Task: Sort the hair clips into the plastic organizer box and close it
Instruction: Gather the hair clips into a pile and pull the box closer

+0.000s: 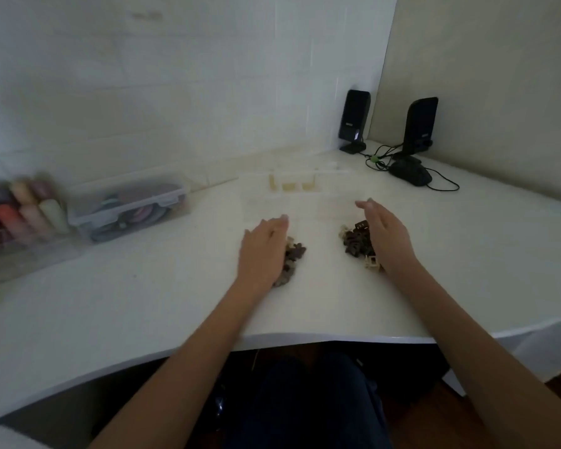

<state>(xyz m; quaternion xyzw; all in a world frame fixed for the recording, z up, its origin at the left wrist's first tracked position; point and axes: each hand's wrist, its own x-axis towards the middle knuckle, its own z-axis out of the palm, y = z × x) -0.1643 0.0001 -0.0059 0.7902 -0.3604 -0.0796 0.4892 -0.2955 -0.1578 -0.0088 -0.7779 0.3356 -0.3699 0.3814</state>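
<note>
Both bare hands are resting low on the white curved desk (143, 303), fingers released and flat, gripping nothing. Left hand (263, 251) is lying against a small heap of dark brown and cream plastic hair clips (293, 259), partly covering it. Right hand (386, 236) is standing on edge, palm inward, cupping a second, larger heap of dark brown and cream clips (358, 243); a cream clip is poking out by the wrist. The two heaps are sitting well apart with bare desk between them. The clear plastic organizer box (292, 192) is sitting just beyond the fingertips, lid open, hard to read against the white top; a few pale yellow items are showing in its back row, exact compartments unclear. Nothing is lying between the hands and the box. Left side: a clear latched storage tub with coloured rolls inside (130, 207), blurred, and beside it a clear tray of coloured spools (20, 209), also blurred. Far right corner: two black desktop speakers (353, 119) against the walls, a black computer mouse (410, 173) and its loose black cable (444, 186), all well away from the clips.
</note>
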